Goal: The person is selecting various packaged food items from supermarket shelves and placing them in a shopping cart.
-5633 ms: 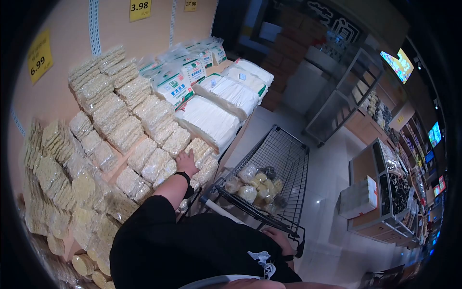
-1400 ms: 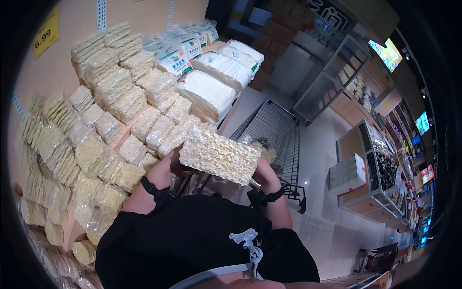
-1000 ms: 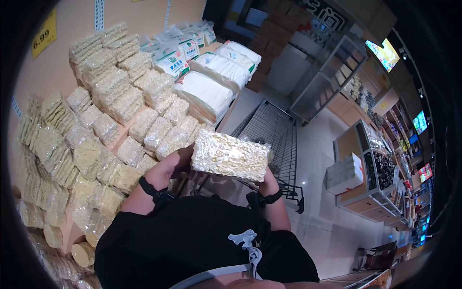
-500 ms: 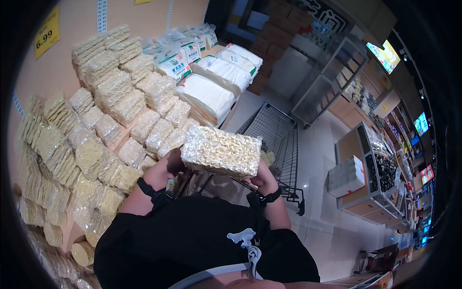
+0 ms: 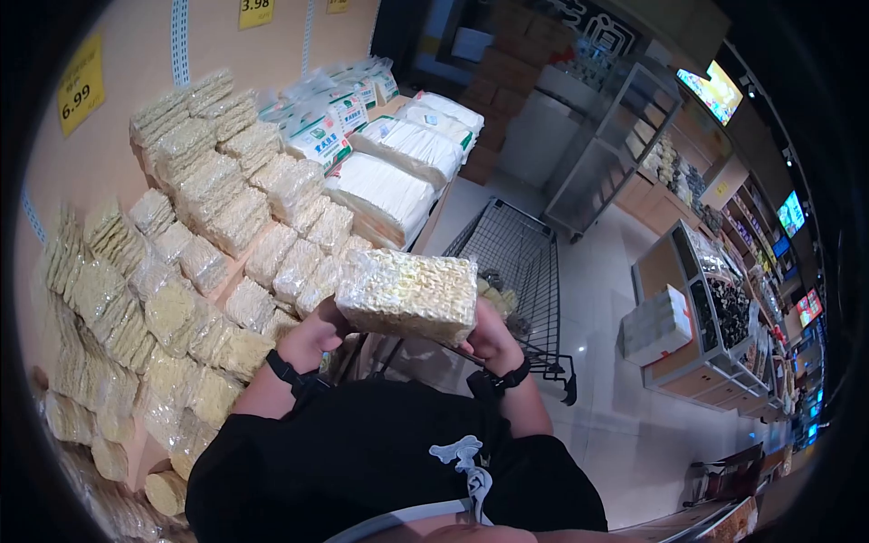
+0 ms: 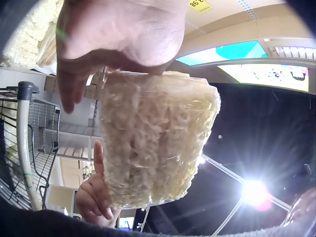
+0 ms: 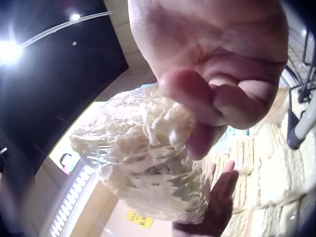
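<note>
Both hands hold a clear-wrapped block of dried noodles (image 5: 407,291) in front of the chest, its broad crinkled face up. My left hand (image 5: 319,328) grips its left end; in the left wrist view the palm of the left hand (image 6: 118,37) lies against one edge of the noodle block (image 6: 153,138). At the other end, my right hand (image 5: 493,335) has curled fingers; in the right wrist view the right hand (image 7: 217,64) pinches a corner of the noodle block (image 7: 148,153). The fingers under the block are partly hidden in the head view.
Stacks of wrapped noodles (image 5: 222,199) cover the sloped shelf at left, with white packs (image 5: 380,195) beyond them. A shopping cart (image 5: 520,253) holding bagged goods stands ahead to the right. Farther right are a metal rack (image 5: 615,149) and a display counter (image 5: 715,317).
Earlier the left hand rested on the shelf stacks and the right hand was near the cart handle. Since then both hands have taken the block, which has lately shifted slightly left and tilted.
</note>
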Tool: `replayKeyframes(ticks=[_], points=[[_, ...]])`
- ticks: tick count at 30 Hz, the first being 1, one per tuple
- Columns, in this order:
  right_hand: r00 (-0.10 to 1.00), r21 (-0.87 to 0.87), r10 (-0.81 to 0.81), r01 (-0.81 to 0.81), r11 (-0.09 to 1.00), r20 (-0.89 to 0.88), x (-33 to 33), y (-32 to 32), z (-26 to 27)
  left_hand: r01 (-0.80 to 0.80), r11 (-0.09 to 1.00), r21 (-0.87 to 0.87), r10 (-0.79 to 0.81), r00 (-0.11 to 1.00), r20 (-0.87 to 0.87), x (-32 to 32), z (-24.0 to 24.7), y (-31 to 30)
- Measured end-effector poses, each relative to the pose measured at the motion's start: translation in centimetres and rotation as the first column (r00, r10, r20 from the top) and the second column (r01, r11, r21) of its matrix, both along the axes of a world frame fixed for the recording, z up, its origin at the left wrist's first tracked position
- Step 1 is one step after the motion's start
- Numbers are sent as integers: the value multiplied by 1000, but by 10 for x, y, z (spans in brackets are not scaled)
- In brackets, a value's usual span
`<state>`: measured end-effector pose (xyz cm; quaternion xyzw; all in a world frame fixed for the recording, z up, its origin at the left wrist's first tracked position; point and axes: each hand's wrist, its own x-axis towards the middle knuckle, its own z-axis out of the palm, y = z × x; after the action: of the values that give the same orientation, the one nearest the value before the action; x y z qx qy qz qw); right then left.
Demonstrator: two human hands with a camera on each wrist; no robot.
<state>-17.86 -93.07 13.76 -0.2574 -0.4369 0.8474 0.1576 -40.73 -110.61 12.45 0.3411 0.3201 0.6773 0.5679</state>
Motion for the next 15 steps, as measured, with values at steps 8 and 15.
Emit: replayKeyframes(ticks=[8,15], points=[[954,-348,129,-222,911,-270,13,1,-1,-68,990,-127,78,995,70,-18,-56,34],[914,-264,65,-183,947,-400,31,6,-13,-115,944,-308,186,960,212,30,9,46]])
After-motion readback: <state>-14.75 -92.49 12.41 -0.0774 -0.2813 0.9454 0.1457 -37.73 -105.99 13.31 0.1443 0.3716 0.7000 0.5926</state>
